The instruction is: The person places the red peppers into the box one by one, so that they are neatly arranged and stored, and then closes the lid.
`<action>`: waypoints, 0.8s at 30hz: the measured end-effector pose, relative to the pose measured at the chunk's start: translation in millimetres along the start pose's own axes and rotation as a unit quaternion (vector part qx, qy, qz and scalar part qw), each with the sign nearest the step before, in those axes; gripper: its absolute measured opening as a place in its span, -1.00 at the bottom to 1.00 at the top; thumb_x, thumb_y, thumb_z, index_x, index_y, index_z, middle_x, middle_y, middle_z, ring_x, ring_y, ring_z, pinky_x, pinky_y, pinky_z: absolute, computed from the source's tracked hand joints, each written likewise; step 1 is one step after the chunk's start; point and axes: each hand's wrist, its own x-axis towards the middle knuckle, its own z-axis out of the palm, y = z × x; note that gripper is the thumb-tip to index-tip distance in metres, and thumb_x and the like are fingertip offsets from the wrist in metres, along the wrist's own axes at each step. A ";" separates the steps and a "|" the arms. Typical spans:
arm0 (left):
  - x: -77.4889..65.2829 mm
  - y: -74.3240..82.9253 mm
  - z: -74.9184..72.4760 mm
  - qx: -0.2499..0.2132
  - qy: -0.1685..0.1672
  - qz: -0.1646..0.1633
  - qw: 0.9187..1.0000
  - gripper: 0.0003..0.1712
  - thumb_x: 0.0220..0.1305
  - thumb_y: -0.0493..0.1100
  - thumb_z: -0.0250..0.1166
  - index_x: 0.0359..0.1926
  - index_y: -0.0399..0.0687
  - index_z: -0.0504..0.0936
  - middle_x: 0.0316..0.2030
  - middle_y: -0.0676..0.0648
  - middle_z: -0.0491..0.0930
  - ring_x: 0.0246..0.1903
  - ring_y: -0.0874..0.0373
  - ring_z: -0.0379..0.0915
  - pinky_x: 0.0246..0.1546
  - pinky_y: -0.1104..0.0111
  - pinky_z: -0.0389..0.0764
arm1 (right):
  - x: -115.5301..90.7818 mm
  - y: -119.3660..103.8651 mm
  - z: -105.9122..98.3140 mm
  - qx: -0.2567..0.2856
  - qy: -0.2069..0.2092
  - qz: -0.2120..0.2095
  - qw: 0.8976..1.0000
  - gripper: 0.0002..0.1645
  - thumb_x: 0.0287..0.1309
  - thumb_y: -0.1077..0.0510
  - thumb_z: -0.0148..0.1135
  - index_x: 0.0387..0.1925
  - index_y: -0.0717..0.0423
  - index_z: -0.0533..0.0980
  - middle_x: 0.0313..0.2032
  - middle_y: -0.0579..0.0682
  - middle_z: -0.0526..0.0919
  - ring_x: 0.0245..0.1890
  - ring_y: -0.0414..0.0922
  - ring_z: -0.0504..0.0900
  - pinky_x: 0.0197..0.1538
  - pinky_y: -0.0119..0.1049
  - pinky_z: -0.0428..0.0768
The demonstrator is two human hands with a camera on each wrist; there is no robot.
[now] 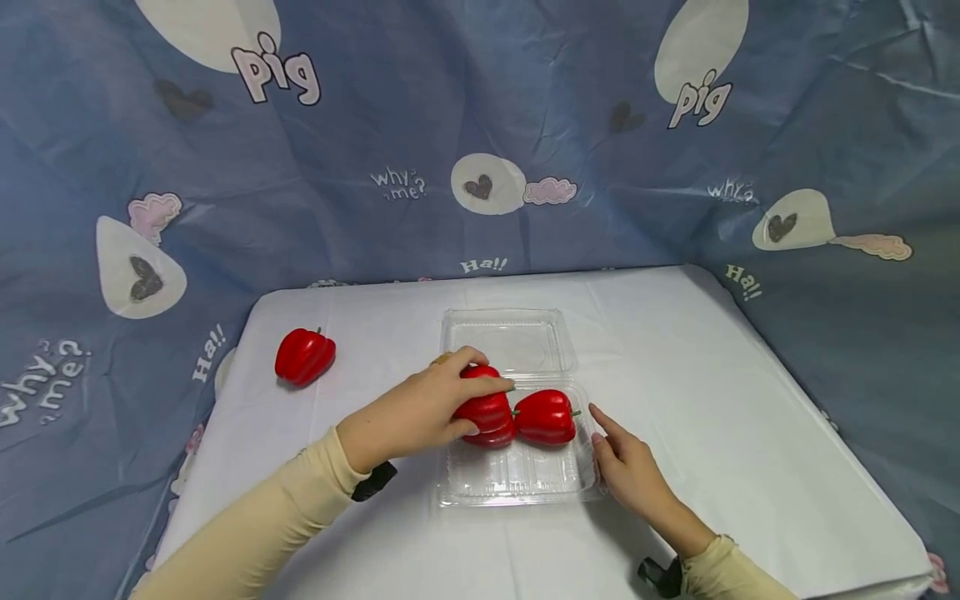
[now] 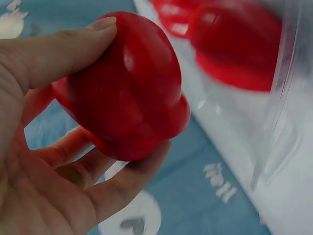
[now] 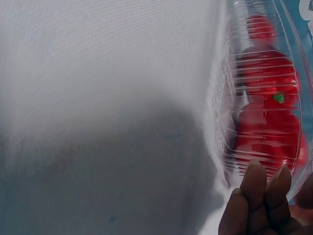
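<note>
My left hand (image 1: 431,404) grips a red bell pepper (image 2: 132,83), thumb on one side and fingers around the other, over the left part of a clear plastic clamshell box (image 1: 517,492). Inside the box, a second red bell pepper (image 1: 546,417) lies on its side, its green stem toward the right wall. My right hand (image 1: 633,475) is at the box's right side. There, in the right wrist view, straight fingertips (image 3: 254,171) touch the ribbed outer wall. The lid (image 1: 510,337) lies open, away from me.
Another red bell pepper (image 1: 305,357) lies alone at the far left of the white-covered table (image 1: 712,417). A blue printed cloth (image 1: 360,108) hangs behind the table and along its sides.
</note>
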 end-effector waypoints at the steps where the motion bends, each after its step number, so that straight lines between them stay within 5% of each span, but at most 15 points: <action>1: 2.6 2.1 4.3 0.000 -0.005 0.004 1.000 -0.26 0.10 -0.20 0.51 0.31 0.28 0.51 0.18 -0.07 0.36 0.09 -0.03 0.39 -0.10 0.20 0.63 | 0.1 0.1 0.0 0.001 0.000 0.000 1.000 -0.43 0.45 0.21 0.00 0.44 0.10 0.29 -0.66 -0.09 0.47 -0.71 -0.22 0.40 -0.61 -0.33 0.44; 15: 31.8 25.6 47.9 0.040 -0.028 0.075 0.996 -0.23 0.10 -0.12 0.51 0.34 0.30 0.47 0.18 -0.07 0.40 0.04 0.03 0.48 -0.01 0.25 0.60 | 0.5 0.6 -0.9 0.024 -0.001 -0.002 1.000 -0.44 0.46 0.22 0.02 0.44 0.07 0.30 -0.65 -0.07 0.48 -0.71 -0.22 0.43 -0.61 -0.32 0.45; 24: 42.5 34.8 71.2 0.065 -0.055 0.085 0.993 -0.22 0.11 -0.05 0.50 0.37 0.35 0.44 0.19 -0.04 0.40 0.08 0.09 0.44 -0.04 0.31 0.59 | -0.8 0.1 -0.7 0.018 -0.004 0.006 1.000 -0.44 0.46 0.21 0.02 0.44 0.05 0.30 -0.65 -0.08 0.48 -0.71 -0.21 0.42 -0.61 -0.32 0.45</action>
